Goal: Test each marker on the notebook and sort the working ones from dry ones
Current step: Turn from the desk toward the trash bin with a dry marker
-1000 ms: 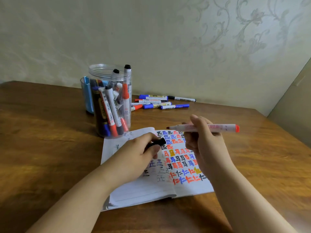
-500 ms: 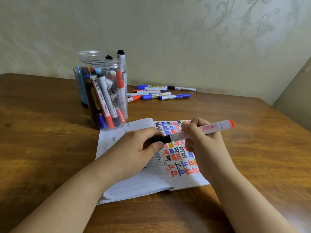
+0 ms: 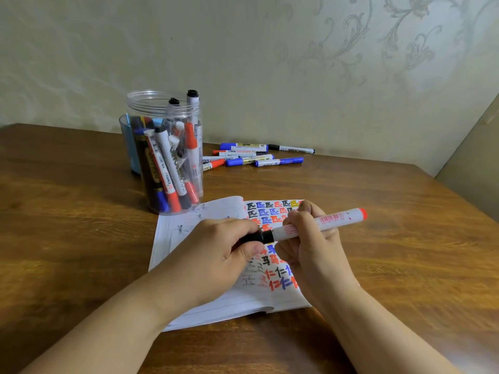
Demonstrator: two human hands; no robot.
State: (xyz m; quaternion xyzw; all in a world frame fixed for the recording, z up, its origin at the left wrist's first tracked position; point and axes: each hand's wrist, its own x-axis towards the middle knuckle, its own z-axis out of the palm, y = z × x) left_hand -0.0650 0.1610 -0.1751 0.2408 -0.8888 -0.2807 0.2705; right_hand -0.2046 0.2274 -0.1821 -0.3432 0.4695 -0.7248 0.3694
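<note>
White-barrelled marker (image 3: pixel 318 224) showing red print, orange-red end, black cap (image 3: pixel 256 237). White lined paper notebook (image 3: pixel 272 220) displaying red, blue, black, yellow marks. Brown wood-grain table (image 3: pixel 81 238). Cream wall (image 3: pixel 270 63) showing grey floral scrolls.

We read "WB-8801" on a red-capped marker (image 3: pixel 161 168) in the jar (image 3: pixel 162 103), and "WHITEBOARD" on a black-capped marker (image 3: pixel 293 149) lying near the wall.

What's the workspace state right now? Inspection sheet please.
Surface: wooden table.
Job's things: open notebook with coloured test marks; marker with black cap on; jar of markers; loose markers by the wall.
Clutter: blue cup behind the jar.
Grippers: left hand grips the cap; right hand grips the marker.
Cables: nothing seen.
Surroundings: patterned wall.
</note>
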